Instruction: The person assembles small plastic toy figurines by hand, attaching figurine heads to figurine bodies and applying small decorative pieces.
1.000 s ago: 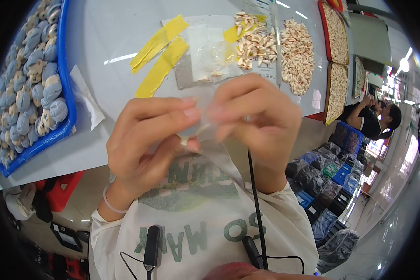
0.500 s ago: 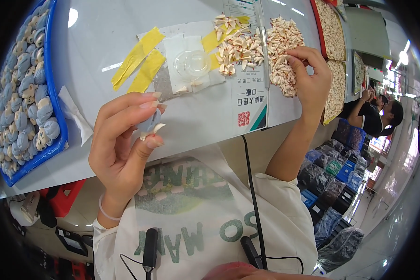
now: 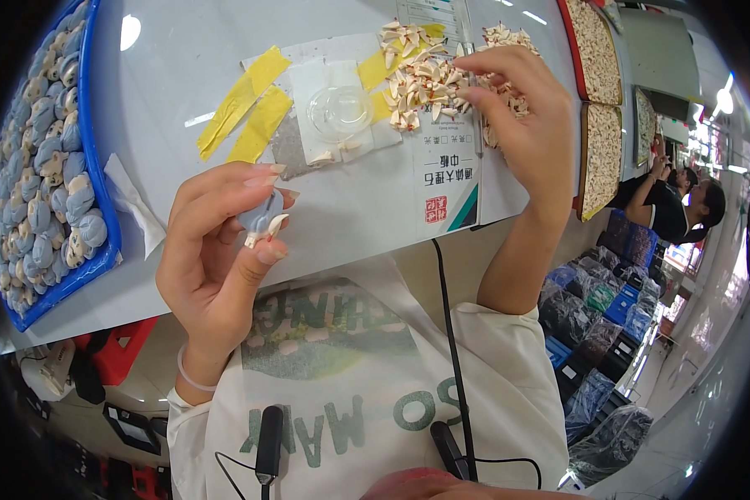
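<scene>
My left hand (image 3: pixel 217 242) pinches a small blue and cream figure (image 3: pixel 259 215) between thumb and fingers, above the table's near edge. A pointed cream piece (image 3: pixel 277 223) with a reddish tip stands out from its side. My right hand (image 3: pixel 521 108) is over the piles of small cream pointed pieces, thumb and forefinger curled toward each other. What lies between those fingertips is too small to make out. One pile (image 3: pixel 421 75) lies left of the fingertips on a taped printed sheet; the other pile (image 3: pixel 508 37) is partly hidden behind the hand.
A clear round dish (image 3: pixel 340 112) sits on white paper, left of the pile, near strips of yellow tape (image 3: pixel 242 96). At far left, a blue tray (image 3: pixel 108 258) holds many blue and cream figures. Red-edged trays (image 3: pixel 577 50) of cream pieces stand right. A black cable (image 3: pixel 443 292) hangs in front.
My right hand has moved left and slightly away from me, from the right pile toward the left one. My left hand has tilted the figure slightly, still pinching it.
</scene>
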`<action>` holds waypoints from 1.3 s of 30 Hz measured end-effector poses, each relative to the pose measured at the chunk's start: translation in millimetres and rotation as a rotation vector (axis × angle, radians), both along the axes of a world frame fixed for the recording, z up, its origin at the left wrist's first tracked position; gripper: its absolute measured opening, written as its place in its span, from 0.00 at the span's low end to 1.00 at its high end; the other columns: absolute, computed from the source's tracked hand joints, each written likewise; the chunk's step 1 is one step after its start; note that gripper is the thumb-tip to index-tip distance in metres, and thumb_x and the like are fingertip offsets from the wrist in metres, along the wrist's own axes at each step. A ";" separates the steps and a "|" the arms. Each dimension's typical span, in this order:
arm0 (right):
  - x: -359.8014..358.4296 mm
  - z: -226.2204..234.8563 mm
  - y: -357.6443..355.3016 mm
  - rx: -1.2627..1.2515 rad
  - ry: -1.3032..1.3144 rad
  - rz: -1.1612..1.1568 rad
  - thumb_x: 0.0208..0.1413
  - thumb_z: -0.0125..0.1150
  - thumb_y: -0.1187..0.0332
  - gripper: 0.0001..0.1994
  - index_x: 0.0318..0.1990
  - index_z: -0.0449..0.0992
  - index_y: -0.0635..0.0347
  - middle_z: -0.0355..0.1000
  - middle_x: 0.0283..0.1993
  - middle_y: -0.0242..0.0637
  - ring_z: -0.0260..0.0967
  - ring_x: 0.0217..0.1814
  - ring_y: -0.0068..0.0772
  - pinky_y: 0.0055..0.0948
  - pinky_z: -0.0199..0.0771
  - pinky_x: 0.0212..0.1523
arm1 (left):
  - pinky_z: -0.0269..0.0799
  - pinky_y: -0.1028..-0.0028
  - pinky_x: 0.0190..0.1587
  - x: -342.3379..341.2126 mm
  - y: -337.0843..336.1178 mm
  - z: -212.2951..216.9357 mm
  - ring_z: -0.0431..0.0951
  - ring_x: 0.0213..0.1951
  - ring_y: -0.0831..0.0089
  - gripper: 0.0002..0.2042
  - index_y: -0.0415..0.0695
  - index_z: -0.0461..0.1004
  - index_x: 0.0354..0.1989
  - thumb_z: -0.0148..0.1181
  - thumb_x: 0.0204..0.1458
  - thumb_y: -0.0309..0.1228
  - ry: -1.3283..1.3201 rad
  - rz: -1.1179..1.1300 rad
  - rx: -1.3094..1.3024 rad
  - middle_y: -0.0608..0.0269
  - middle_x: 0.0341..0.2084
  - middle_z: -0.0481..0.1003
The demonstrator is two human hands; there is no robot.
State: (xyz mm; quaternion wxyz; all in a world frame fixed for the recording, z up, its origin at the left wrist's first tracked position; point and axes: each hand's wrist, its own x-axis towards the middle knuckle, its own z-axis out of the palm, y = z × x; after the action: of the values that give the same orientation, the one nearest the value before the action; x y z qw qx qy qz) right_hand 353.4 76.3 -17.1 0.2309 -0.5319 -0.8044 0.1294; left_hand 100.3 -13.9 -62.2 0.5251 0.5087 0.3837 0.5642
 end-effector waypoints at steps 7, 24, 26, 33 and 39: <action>-4.7 -6.3 3.6 -0.116 -0.043 -0.041 0.40 0.56 0.77 0.04 0.26 0.69 0.64 0.65 0.25 0.38 0.65 0.28 0.34 0.28 0.64 0.30 | 0.69 0.78 0.40 -2.6 -0.3 -0.3 0.72 0.40 0.67 0.14 0.35 0.67 0.42 0.56 0.45 0.21 -0.016 -0.022 0.002 0.50 0.42 0.65; -9.5 2.4 4.9 -0.031 0.050 0.010 0.40 0.53 0.81 0.09 0.32 0.71 0.62 0.68 0.28 0.35 0.66 0.26 0.28 0.22 0.65 0.29 | 0.70 0.77 0.35 -1.2 -0.8 5.0 0.73 0.35 0.67 0.16 0.39 0.67 0.41 0.60 0.44 0.31 -0.006 0.002 -0.103 0.52 0.40 0.66; -10.5 3.8 4.5 -0.065 0.007 0.016 0.39 0.54 0.80 0.09 0.31 0.72 0.62 0.68 0.29 0.35 0.66 0.27 0.28 0.22 0.65 0.30 | 0.70 0.76 0.35 -1.3 -0.6 4.8 0.73 0.35 0.67 0.16 0.39 0.67 0.41 0.59 0.44 0.30 -0.001 0.000 -0.102 0.52 0.40 0.66; -15.6 -3.1 9.8 -0.078 -0.029 0.068 0.38 0.56 0.79 0.06 0.28 0.71 0.62 0.67 0.28 0.35 0.66 0.30 0.30 0.24 0.65 0.31 | 0.70 0.78 0.40 -3.6 -0.2 2.1 0.70 0.41 0.70 0.14 0.35 0.67 0.42 0.56 0.45 0.21 -0.049 -0.055 -0.053 0.51 0.42 0.65; -12.6 -3.3 10.3 -0.158 0.007 0.034 0.39 0.56 0.78 0.04 0.26 0.71 0.63 0.66 0.27 0.35 0.66 0.28 0.30 0.25 0.64 0.30 | 0.68 0.77 0.38 -6.7 -1.1 2.2 0.70 0.39 0.69 0.15 0.37 0.67 0.42 0.58 0.44 0.25 0.045 -0.047 -0.072 0.52 0.41 0.66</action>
State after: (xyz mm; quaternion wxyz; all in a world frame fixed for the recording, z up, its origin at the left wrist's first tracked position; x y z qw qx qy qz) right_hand 340.8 86.5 -20.4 0.1887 -0.5344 -0.7998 0.1980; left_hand 93.6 -15.0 -60.0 0.5474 0.5111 0.4032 0.5259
